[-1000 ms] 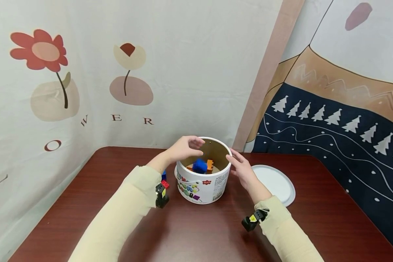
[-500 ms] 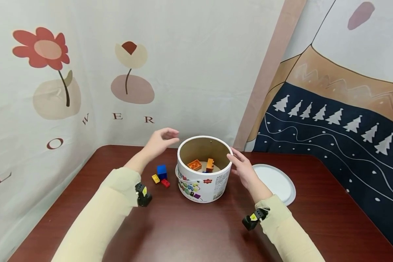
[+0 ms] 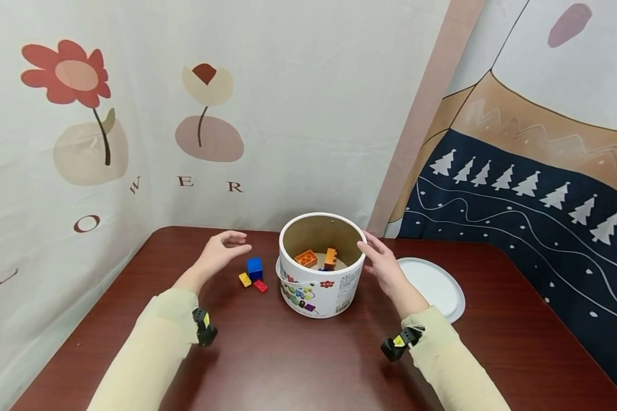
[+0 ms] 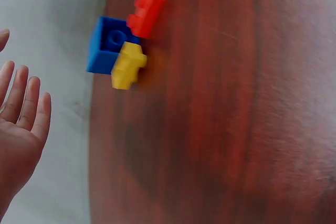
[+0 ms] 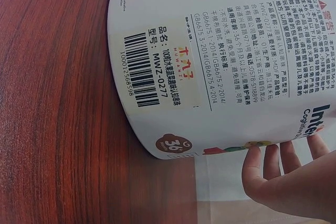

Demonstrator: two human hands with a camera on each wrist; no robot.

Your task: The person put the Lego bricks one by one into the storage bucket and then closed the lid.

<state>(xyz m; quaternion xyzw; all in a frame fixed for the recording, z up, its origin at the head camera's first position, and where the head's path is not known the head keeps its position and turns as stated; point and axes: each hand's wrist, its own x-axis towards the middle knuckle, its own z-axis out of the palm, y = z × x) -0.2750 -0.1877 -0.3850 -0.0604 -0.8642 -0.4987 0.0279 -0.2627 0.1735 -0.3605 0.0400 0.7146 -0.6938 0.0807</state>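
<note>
In the head view my left hand (image 3: 221, 252) hovers with nothing in it, just left of a blue brick (image 3: 255, 268). Beside that brick lie a small yellow brick (image 3: 244, 279) and a small red brick (image 3: 260, 286). The left wrist view shows the hand's fingers extended, apart from the bricks. A white round bucket (image 3: 308, 291) stands upright with no lid on it. Two orange bricks show inside, one (image 3: 305, 258) left and one (image 3: 330, 259) right, with a bit of blue between. My right hand (image 3: 385, 268) rests against the bucket's right side, fingertips on the outer wall.
A white round lid (image 3: 437, 288) lies flat on the dark red wooden table (image 3: 308, 365), right of the bucket and partly behind the right forearm. Printed curtains (image 3: 308, 103) hang directly behind the table. The bucket's handle (image 3: 288, 278) hangs down its front left.
My left hand has let a blue piece drop into the bucket, then moved out left and down toward the bricks on the table. My right hand has stayed at the bucket.
</note>
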